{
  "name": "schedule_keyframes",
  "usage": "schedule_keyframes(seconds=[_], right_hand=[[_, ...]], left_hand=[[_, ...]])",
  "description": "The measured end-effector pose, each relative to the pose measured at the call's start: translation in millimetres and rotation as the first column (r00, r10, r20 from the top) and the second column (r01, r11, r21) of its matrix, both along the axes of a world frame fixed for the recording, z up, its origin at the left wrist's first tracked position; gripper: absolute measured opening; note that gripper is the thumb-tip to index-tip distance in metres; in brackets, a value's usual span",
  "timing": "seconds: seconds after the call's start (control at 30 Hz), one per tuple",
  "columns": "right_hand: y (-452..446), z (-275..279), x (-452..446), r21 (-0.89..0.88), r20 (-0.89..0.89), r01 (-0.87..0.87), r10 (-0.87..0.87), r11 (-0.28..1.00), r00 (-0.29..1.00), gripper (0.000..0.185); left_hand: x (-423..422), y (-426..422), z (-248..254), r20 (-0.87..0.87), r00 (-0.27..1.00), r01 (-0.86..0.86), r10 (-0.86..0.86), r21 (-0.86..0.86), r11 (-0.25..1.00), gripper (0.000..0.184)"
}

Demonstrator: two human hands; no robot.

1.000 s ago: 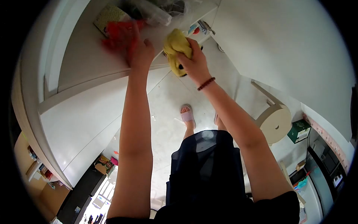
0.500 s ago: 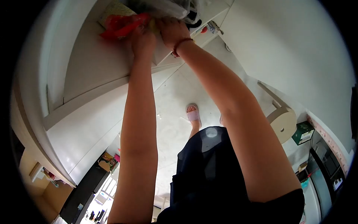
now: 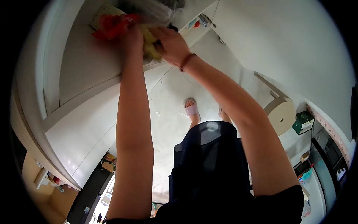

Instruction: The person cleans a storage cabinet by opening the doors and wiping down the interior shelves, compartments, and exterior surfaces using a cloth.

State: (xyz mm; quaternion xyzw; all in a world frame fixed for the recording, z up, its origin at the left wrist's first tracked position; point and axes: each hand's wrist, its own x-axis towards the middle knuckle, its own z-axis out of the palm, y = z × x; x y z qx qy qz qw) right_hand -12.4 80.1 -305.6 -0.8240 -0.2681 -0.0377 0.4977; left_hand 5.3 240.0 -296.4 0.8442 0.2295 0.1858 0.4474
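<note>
My left hand (image 3: 132, 39) is closed on a crinkled red plastic bag (image 3: 113, 27) over the pale shelf (image 3: 87, 61); the bag is smeared by motion. Just to its right, my right hand (image 3: 172, 45), with a dark bead bracelet on the wrist, presses its bent fingers round a yellow cloth (image 3: 150, 44) with a dark patch. The cloth lies between the two hands, near the shelf's front edge. A patterned yellowish box (image 3: 101, 16) stands partly behind the red bag. Clear plastic bags (image 3: 154, 11) lie beyond my hands.
A lower compartment at the top right holds small items (image 3: 204, 20). White drawer fronts (image 3: 82, 130) are below the shelf. A round beige stool (image 3: 279, 115) and a green box (image 3: 303, 122) stand at the right. My slippered foot (image 3: 191, 108) is on the floor.
My right hand first moved the yellow cloth leftward and deeper over the shelf, then back toward its front edge. My left hand and the red bag shifted slightly left.
</note>
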Motion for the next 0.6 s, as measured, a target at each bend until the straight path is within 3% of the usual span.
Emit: schedule_keyframes(seconds=[0.07,0.13,0.23,0.27,0.33,0.37,0.47,0.53,0.6], right_hand=[[38.3,-24.3,5.0,-0.188,0.131,0.017,0.008,0.982,0.991,0.036],[57.7,-34.5,-3.0,-0.328,0.215,0.035,0.038,0.944,0.976,0.034],[33.8,-24.5,-33.1,-0.28,-0.003,-0.121,0.125,0.952,0.992,0.032],[18.3,-23.3,-37.7,-0.287,0.03,-0.132,0.146,0.949,0.989,0.032],[-13.2,-15.4,-52.6,-0.334,-0.174,-0.276,0.229,0.901,0.958,0.031],[-33.0,-24.0,-64.6,-0.402,-0.271,-0.337,0.24,0.851,0.932,0.03],[-108.5,-30.4,-106.5,-0.194,-0.544,-0.246,0.104,0.95,0.833,0.03],[-154.7,-18.8,-126.1,0.104,-0.923,-0.033,0.108,0.994,0.37,0.033],[-193.9,-2.7,-150.3,0.132,-0.944,0.197,0.063,0.971,0.324,0.035]], left_hand=[[-2.6,-18.4,30.2,-0.106,0.992,-0.083,0.074,-0.087,0.993,0.034],[0.0,-8.2,23.8,-0.179,0.982,-0.085,0.055,-0.164,0.983,0.032],[4.7,-5.1,21.2,-0.213,0.977,-0.025,-0.006,-0.144,0.989,0.039],[7.4,-4.6,20.7,-0.212,0.976,0.015,-0.039,-0.112,0.994,0.045],[11.6,35.9,-25.0,-0.136,0.971,0.213,-0.196,0.126,0.969,0.042],[11.3,32.5,-23.3,-0.131,0.967,0.238,-0.219,0.153,0.959,0.041],[2.3,-1.4,18.0,-0.153,0.969,0.212,-0.196,0.098,0.972,0.041],[-2.7,0.2,9.6,-0.184,0.962,0.224,-0.202,0.106,0.969,0.042],[-4.1,9.1,6.8,-0.24,0.924,0.324,-0.298,0.077,0.943,0.044]])
